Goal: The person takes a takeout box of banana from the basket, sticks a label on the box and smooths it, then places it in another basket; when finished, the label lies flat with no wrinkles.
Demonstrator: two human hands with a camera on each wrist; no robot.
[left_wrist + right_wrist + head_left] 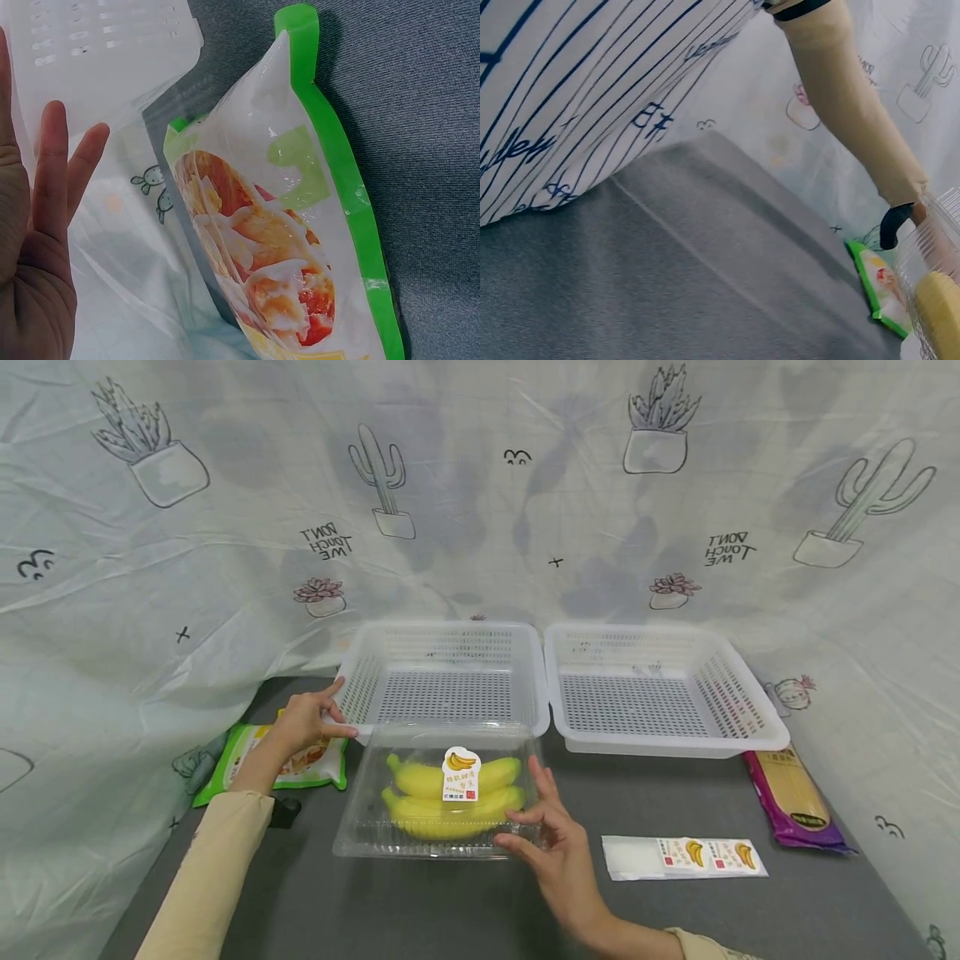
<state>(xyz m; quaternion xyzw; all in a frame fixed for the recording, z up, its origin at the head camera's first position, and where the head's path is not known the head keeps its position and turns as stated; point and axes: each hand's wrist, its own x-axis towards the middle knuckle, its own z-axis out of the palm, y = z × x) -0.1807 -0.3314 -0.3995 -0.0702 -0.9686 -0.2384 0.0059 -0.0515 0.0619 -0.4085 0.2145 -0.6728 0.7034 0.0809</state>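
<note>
A clear plastic clamshell box [360,827] with yellow bananas [450,814] inside is at the front middle in the head view, its far edge overlapping the left basket's rim. On its lid is a white banana label [461,774]. My right hand [558,852] grips the box by its right side, thumb near the front corner. My left hand [303,722] is at the near left corner of the left white basket [543,693], fingers spread and mostly straight. In the left wrist view these extended fingers [52,157] show beside the basket wall.
Right of that basket stands a second white basket [660,747]. A green-edged food bag [322,768] lies under the left forearm. A strip of banana labels [682,857] and a purple-and-yellow packet [798,802] lie on the right of the grey table [420,910].
</note>
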